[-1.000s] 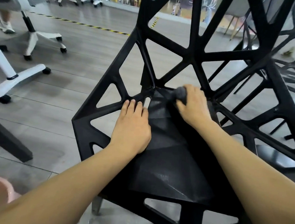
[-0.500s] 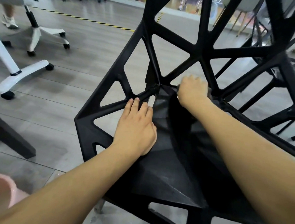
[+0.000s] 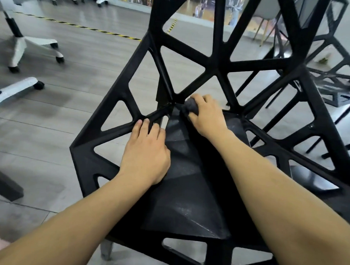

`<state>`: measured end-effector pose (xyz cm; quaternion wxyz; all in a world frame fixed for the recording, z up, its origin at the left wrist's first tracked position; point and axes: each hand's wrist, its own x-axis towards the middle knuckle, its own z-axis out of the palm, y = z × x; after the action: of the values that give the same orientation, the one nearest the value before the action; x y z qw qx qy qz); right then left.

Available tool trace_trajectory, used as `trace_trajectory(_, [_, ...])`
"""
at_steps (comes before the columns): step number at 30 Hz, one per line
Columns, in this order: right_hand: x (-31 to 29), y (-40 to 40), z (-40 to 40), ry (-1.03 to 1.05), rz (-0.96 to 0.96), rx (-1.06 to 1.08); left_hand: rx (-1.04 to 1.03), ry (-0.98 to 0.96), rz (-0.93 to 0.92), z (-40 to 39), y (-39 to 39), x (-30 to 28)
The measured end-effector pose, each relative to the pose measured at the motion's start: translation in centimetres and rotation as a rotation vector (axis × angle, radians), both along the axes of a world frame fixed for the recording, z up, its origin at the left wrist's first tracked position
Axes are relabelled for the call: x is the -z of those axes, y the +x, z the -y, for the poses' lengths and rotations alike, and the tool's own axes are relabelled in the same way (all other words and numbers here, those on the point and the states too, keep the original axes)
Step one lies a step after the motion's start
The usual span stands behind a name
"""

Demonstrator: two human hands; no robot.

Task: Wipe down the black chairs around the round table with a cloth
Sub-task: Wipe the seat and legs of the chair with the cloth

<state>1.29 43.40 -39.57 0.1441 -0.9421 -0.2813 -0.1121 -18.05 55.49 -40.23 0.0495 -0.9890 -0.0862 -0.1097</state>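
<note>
Right hand (image 3: 206, 115) grips a balled dark grey cloth (image 3: 191, 107) at the black angular plastic chair (image 3: 187, 193)'s seat back; left hand (image 3: 147, 153) rests flat. Struts and another black chair (image 3: 336, 87) look unwiped.

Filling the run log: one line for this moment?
right hand grips cloth at seat back | left hand flat on black chair seat

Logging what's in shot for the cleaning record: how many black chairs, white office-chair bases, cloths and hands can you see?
Black chairs: 2, the near chair and a second chair behind right.
White office-chair bases: 2, a far base and a near base.
Cloths: 1, dark cloth.
Hands: 2, left hand, right hand.
Total: 7
</note>
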Motion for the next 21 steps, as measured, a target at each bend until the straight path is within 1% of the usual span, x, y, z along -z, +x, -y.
trace_trajectory(2, [0.2, 0.6, 1.9, -0.081, 0.103, 0.165, -0.003, -0.002, 0.007, -0.1, 0.0, 0.1])
trace_trajectory(4, [-0.3, 1.1, 4.0, -0.171, 0.159, 0.337, -0.003, -0.012, 0.006, -0.1, 0.0, 0.2])
trace_trajectory(7, [-1.0, 1.5, 4.2, -0.349, 0.144, 0.408, 0.001, -0.022, 0.022, -0.2, 0.0, 0.2])
trace_trajectory(9, [-1.3, 1.5, 3.0, -0.419, 0.137, 0.431, 0.008, -0.03, 0.026, -0.2, -0.1, 0.2])
trace_trajectory(12, [-0.8, 1.3, 3.4, -0.414, 0.203, 0.45, 0.002, -0.033, 0.038, -0.3, 0.0, 0.3])
trace_trajectory(15, [0.2, 0.4, 6.9, -0.332, 0.333, 0.498, -0.004, -0.026, 0.054, -0.3, 0.4, 0.4])
trace_trajectory(17, [-0.3, 0.7, 8.7, -0.287, 0.274, 0.493, -0.007, -0.012, 0.052, -0.3, 0.5, 0.5])
trace_trajectory(21, [-2.1, 0.4, 9.2, -0.221, -0.004, 0.339, -0.003, 0.006, 0.014, -0.4, 0.4, 0.5])
